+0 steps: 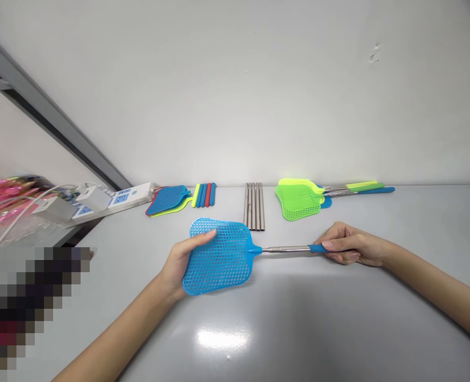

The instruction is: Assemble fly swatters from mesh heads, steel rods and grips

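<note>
White glossy tabletop point(298, 323) meets the wall point(235, 90); left fingers point(206, 235) grasp a blue fly swatter's mesh point(222, 260), right fingers point(332, 245) its handle point(286, 248).

Quantities in view: 1 left hand point(182, 262); 1 right hand point(348, 244); 1 assembled blue fly swatter point(219, 256); 3 further assembled fly swatters point(298, 201); 3 loose mesh swatter heads point(167, 199); 5 coloured handle sleeves point(204, 194); 5 steel telescopic rods point(254, 207); 1 power strip point(117, 201).

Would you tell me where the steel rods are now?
In the head view, the steel rods lie near the wall, between the coloured handle sleeves and the green swatters, behind the blue fly swatter.
</note>
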Action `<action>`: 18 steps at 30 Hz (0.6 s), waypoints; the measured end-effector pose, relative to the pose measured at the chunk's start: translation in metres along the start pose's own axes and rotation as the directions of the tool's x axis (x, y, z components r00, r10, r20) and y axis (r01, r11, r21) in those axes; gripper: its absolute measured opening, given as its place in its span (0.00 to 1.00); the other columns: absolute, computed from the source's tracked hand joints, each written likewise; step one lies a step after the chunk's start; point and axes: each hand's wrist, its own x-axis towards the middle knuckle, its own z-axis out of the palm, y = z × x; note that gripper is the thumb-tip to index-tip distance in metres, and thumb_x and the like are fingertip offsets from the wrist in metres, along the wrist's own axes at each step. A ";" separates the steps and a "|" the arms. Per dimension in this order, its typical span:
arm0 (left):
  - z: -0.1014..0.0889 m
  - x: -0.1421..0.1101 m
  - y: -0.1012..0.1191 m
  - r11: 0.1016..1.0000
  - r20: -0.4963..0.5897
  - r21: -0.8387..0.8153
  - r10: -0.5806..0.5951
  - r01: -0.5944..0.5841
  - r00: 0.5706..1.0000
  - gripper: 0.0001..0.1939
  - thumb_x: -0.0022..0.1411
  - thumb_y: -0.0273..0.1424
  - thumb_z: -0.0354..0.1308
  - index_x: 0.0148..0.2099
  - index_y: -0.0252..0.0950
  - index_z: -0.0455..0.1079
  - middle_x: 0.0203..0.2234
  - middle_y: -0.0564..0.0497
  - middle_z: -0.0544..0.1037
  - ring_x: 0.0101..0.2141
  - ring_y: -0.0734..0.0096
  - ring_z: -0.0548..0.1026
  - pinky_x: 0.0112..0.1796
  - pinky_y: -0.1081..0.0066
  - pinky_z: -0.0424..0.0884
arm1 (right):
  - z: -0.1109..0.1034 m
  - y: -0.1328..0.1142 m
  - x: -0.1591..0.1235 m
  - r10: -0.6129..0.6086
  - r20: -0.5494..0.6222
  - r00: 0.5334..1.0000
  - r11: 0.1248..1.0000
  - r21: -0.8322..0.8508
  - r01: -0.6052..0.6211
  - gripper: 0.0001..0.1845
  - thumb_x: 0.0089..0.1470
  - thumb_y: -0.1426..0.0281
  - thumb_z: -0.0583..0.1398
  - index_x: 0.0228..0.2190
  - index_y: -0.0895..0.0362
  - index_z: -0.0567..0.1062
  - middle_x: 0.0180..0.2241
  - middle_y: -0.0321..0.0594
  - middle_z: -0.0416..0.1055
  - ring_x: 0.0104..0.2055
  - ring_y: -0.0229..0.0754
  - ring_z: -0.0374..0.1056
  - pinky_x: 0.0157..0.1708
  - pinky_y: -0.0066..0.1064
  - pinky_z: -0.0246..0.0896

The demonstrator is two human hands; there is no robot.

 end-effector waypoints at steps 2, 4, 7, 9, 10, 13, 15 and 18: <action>0.000 0.000 0.000 1.000 0.004 0.002 -0.007 0.007 1.000 0.10 0.52 0.29 0.55 0.35 0.30 0.75 0.29 0.44 0.79 0.34 0.55 0.76 0.37 0.59 0.72 | 0.000 0.000 0.000 0.005 -0.010 1.000 1.000 -0.009 -0.005 0.12 0.49 0.68 0.60 0.22 0.66 0.75 0.13 0.31 0.56 0.13 0.23 0.38 0.12 0.24 0.29; 0.001 0.000 0.000 1.000 0.013 0.008 -0.011 0.011 1.000 0.11 0.53 0.29 0.55 0.36 0.30 0.74 0.30 0.43 0.79 0.36 0.54 0.75 0.39 0.58 0.72 | 0.001 0.000 0.000 0.006 -0.013 1.000 1.000 -0.005 -0.007 0.13 0.49 0.68 0.60 0.21 0.66 0.74 0.13 0.31 0.57 0.13 0.23 0.39 0.12 0.24 0.29; 0.002 -0.001 0.000 0.999 0.029 0.036 -0.017 0.016 0.999 0.13 0.53 0.30 0.54 0.39 0.29 0.73 0.34 0.41 0.78 0.39 0.52 0.74 0.40 0.56 0.70 | 0.002 -0.001 0.000 0.002 -0.014 1.000 1.000 0.010 -0.002 0.13 0.48 0.68 0.61 0.19 0.66 0.74 0.13 0.31 0.57 0.12 0.23 0.39 0.12 0.24 0.28; 0.003 -0.001 0.000 0.998 0.049 0.058 -0.027 0.024 0.998 0.16 0.53 0.32 0.53 0.41 0.29 0.72 0.37 0.40 0.77 0.40 0.51 0.73 0.41 0.55 0.69 | 0.003 -0.001 0.000 0.002 -0.015 1.000 1.000 0.015 -0.001 0.13 0.48 0.68 0.61 0.19 0.65 0.74 0.13 0.31 0.57 0.12 0.23 0.39 0.12 0.24 0.28; 0.002 -0.001 0.000 0.998 0.067 0.066 -0.030 0.025 0.997 0.17 0.53 0.33 0.53 0.43 0.29 0.72 0.38 0.40 0.76 0.41 0.50 0.73 0.42 0.55 0.69 | 0.003 -0.001 0.000 0.003 -0.016 1.000 1.000 0.012 -0.003 0.13 0.48 0.68 0.61 0.19 0.65 0.74 0.13 0.31 0.57 0.12 0.23 0.38 0.12 0.24 0.28; 0.001 -0.001 -0.001 0.998 0.135 0.061 -0.032 0.023 0.990 0.20 0.53 0.35 0.52 0.46 0.29 0.70 0.42 0.40 0.75 0.44 0.50 0.71 0.45 0.54 0.66 | 0.001 0.001 0.000 0.001 -0.021 1.000 1.000 -0.006 -0.001 0.13 0.48 0.68 0.60 0.21 0.65 0.74 0.13 0.31 0.57 0.13 0.23 0.38 0.12 0.24 0.28; -0.001 0.000 -0.002 0.999 0.192 0.037 -0.046 0.040 0.980 0.22 0.54 0.37 0.51 0.48 0.29 0.68 0.43 0.39 0.73 0.46 0.49 0.69 0.48 0.53 0.62 | 0.000 0.002 0.000 -0.007 -0.015 1.000 1.000 -0.013 0.007 0.12 0.49 0.68 0.60 0.21 0.65 0.74 0.12 0.29 0.54 0.13 0.24 0.37 0.13 0.24 0.29; -0.001 0.000 -0.003 0.995 0.302 0.012 -0.095 0.096 0.949 0.26 0.55 0.40 0.48 0.51 0.27 0.65 0.47 0.37 0.70 0.47 0.46 0.68 0.50 0.51 0.57 | -0.001 0.002 0.000 -0.010 -0.001 1.000 1.000 -0.008 0.010 0.12 0.49 0.69 0.60 0.20 0.65 0.74 0.12 0.29 0.54 0.13 0.24 0.37 0.12 0.24 0.28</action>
